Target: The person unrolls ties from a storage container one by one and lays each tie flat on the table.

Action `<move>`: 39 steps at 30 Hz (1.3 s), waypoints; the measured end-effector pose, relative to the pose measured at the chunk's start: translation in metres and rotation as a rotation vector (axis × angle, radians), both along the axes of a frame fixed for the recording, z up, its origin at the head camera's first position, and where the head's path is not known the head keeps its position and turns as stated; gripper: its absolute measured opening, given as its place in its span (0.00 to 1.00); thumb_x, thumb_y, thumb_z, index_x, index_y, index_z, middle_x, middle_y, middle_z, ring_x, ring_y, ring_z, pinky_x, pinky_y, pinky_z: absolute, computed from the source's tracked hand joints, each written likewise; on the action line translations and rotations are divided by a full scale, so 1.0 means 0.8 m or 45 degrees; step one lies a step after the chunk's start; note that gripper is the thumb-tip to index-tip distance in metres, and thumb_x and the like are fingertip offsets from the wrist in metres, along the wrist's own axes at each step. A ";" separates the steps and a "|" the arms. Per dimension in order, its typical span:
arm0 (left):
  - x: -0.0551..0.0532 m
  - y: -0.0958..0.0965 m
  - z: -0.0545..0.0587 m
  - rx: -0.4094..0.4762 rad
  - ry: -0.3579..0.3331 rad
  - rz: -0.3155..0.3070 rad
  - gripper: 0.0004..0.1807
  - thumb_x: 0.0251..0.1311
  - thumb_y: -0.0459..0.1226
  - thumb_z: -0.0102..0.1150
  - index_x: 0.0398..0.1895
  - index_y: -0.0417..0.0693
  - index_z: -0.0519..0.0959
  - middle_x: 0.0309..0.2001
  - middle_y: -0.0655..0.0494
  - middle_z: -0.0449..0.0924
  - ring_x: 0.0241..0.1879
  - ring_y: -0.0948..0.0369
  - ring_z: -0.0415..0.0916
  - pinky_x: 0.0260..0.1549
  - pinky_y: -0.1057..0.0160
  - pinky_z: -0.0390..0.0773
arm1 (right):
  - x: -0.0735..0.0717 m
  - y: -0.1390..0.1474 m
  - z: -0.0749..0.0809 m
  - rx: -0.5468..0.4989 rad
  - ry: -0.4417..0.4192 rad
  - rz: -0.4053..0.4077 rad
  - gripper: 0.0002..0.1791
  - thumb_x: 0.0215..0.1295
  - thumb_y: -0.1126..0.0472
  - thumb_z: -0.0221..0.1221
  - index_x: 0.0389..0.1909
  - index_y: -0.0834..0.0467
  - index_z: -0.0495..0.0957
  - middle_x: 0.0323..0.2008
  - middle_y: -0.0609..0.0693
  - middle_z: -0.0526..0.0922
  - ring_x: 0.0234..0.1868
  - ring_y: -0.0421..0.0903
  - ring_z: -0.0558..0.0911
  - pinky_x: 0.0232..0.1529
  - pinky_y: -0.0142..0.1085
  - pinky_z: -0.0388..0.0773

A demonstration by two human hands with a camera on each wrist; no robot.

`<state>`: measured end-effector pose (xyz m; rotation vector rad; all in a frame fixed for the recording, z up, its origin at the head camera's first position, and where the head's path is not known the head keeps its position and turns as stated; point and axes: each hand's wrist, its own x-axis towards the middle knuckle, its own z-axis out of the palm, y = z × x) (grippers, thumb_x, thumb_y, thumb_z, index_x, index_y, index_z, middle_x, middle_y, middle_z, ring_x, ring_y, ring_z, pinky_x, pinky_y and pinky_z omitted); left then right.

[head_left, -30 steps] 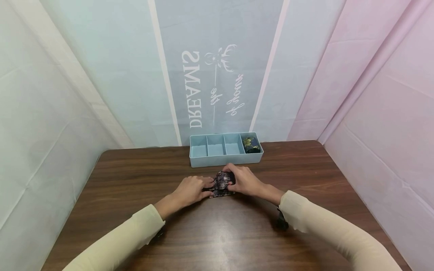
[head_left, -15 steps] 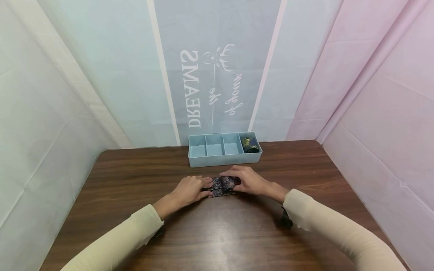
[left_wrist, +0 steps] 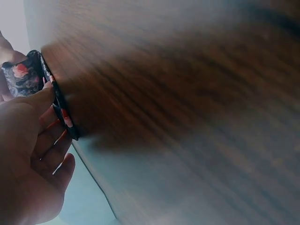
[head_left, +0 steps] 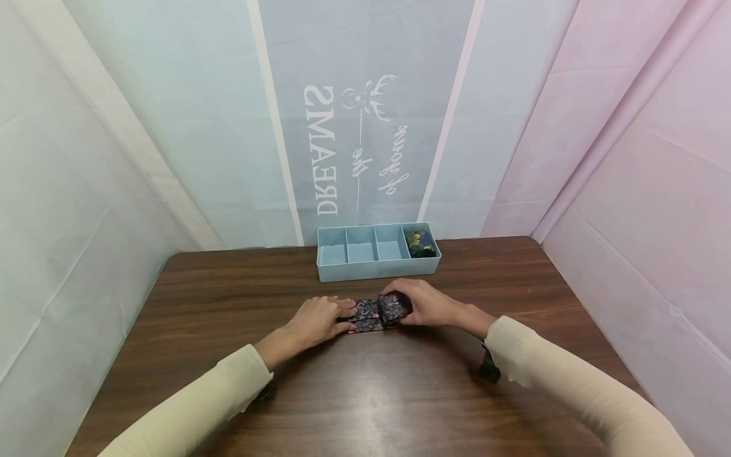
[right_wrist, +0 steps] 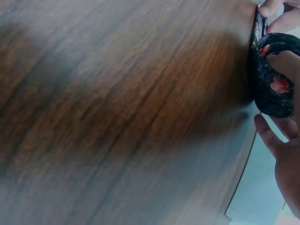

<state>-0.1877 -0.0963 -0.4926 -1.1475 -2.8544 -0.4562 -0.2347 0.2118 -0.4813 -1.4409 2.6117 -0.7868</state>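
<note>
A dark floral cloth strip [head_left: 365, 311] lies on the table, its right end wound into a roll [head_left: 394, 307]. My left hand [head_left: 316, 320] presses the strip's left end against the wood, thumb at the near edge and fingers farther back. My right hand [head_left: 428, 304] grips the roll from the right. In the right wrist view, the thumb goes into the open side of the roll [right_wrist: 274, 96] and fingers curve round its outside. Red flowers show on the cloth [left_wrist: 21, 70] in the left wrist view. My left fingers cover the strip's left end.
Just behind the hands stands a light blue divided box [head_left: 365, 273]. Its rightmost compartment holds a dark rolled cloth with yellow-green flowers [head_left: 421, 244]. The brown wooden table [head_left: 365, 393] reaches back to a printed curtain [head_left: 365, 57].
My right hand has shifted right with the roll, turning it and exposing more of the flat strip. The left hand has stayed almost in place on the left end.
</note>
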 end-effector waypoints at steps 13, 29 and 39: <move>0.000 -0.012 0.003 0.015 -0.038 -0.021 0.22 0.69 0.47 0.70 0.60 0.46 0.87 0.64 0.48 0.83 0.64 0.48 0.81 0.64 0.48 0.80 | 0.005 0.011 -0.008 -0.063 -0.053 -0.064 0.40 0.52 0.65 0.78 0.67 0.56 0.72 0.58 0.51 0.84 0.54 0.46 0.84 0.54 0.46 0.85; -0.001 -0.038 -0.002 0.053 -0.019 0.001 0.21 0.68 0.47 0.71 0.59 0.46 0.87 0.63 0.48 0.84 0.63 0.46 0.82 0.59 0.44 0.83 | 0.004 0.042 -0.014 -0.078 0.056 -0.151 0.40 0.49 0.70 0.79 0.66 0.58 0.76 0.60 0.53 0.84 0.58 0.50 0.84 0.54 0.49 0.86; -0.002 -0.037 0.000 0.044 0.003 -0.008 0.20 0.67 0.45 0.73 0.56 0.45 0.89 0.60 0.46 0.86 0.58 0.48 0.86 0.48 0.48 0.88 | 0.007 0.050 -0.010 -0.063 0.037 -0.153 0.39 0.49 0.71 0.79 0.65 0.58 0.77 0.59 0.55 0.84 0.57 0.52 0.85 0.54 0.50 0.86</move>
